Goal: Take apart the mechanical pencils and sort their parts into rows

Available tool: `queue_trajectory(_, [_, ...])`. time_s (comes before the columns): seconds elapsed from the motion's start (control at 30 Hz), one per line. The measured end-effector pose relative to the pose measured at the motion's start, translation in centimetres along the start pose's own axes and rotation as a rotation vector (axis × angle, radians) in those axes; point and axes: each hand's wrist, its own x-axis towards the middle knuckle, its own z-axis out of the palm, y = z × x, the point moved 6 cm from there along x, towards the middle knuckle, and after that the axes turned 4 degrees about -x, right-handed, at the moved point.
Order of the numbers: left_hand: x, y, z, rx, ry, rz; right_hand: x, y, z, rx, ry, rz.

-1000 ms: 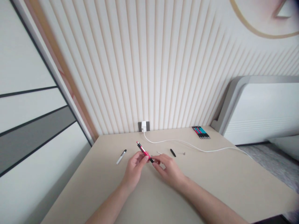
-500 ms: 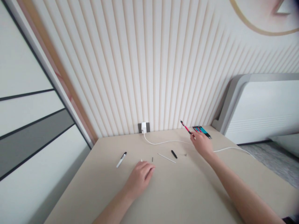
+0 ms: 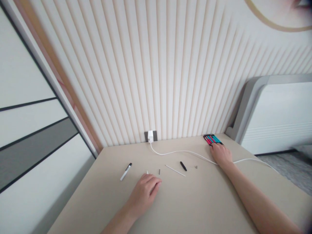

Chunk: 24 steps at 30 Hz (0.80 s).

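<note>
My right hand (image 3: 221, 155) is at the near end of a row of pens (image 3: 214, 139) with black, pink and blue-green parts. Its fingertips are closed on a pink-and-black pen (image 3: 208, 140) lying at the row's left side; the fingers partly hide that end. My left hand (image 3: 145, 191) rests on the tabletop with its fingers curled together; whatever may be inside them is hidden. Just beyond its knuckles shows a small white tip (image 3: 147, 172). Close by lie a small grey spring-like piece (image 3: 159, 172) and a thin white refill-like stick (image 3: 175, 170).
A white-and-black pen part (image 3: 126, 172) lies left on the table (image 3: 185, 201). A black tube (image 3: 183, 166) and a tiny grey piece (image 3: 196, 167) lie right of the stick. A white cable (image 3: 180, 151) runs from a charger (image 3: 150, 136) at the wall, passing by my right hand.
My right hand has moved right and lowered the pink-and-black pen from the air to the row of pens. My left hand has stayed in about the same place.
</note>
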Motion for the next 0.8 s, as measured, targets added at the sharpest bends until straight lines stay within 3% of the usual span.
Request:
queue_trajectory(0.37, [0.0,0.0,-1.0,0.120,0.011,0.062,-0.7,0.7,0.8,0.000,-0.015,0.001])
queue_trajectory(0.67, [0.0,-3.0,-3.0,0.285,0.042,-0.062,-0.2,1.0,1.1,-0.006,0.018,0.060])
queue_trajectory(0.8, [-0.1,-5.0,-3.9,0.350,0.072,-0.157,-0.5,1.0,0.3,-0.012,0.088,0.020])
